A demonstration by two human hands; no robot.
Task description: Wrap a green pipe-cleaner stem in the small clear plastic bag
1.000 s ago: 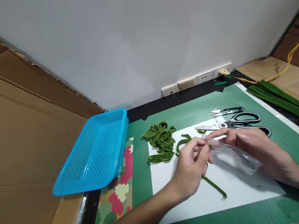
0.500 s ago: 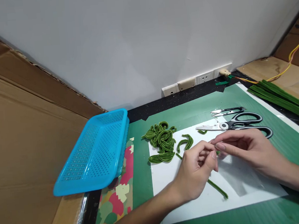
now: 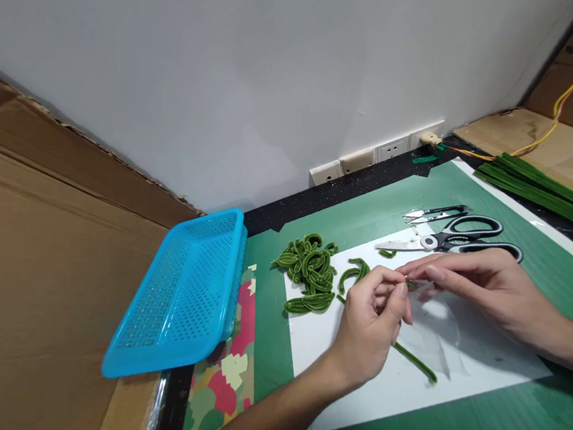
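Observation:
My left hand [image 3: 371,325] and my right hand [image 3: 494,294] meet over the white paper [image 3: 331,385], fingertips pinched together. A bit of green pipe cleaner [image 3: 410,285] shows between them; the fingers hide most of it. Beneath my left hand, a straight green pipe-cleaner stem [image 3: 414,362] crosses the paper, its middle covered. Just beyond lie curved green pipe-cleaner pieces [image 3: 348,276]. To their left is a heap of looped green pipe-cleaner shapes [image 3: 311,263]. Scissors [image 3: 429,242] with black and grey handles lie behind my right hand.
Thread snips [image 3: 437,214] lie behind the scissors on the green mat [image 3: 377,214]. A blue perforated basket [image 3: 178,348] stands at the left by a cardboard wall [image 3: 44,263]. Long green pipe cleaners [image 3: 546,195] are bundled at the right, near a plugged-in cable [image 3: 476,155]. Sockets line the wall.
Both hands' fingertips have shifted slightly left, still pinched together. The green bit between them shows less. Things on the table stay where they were.

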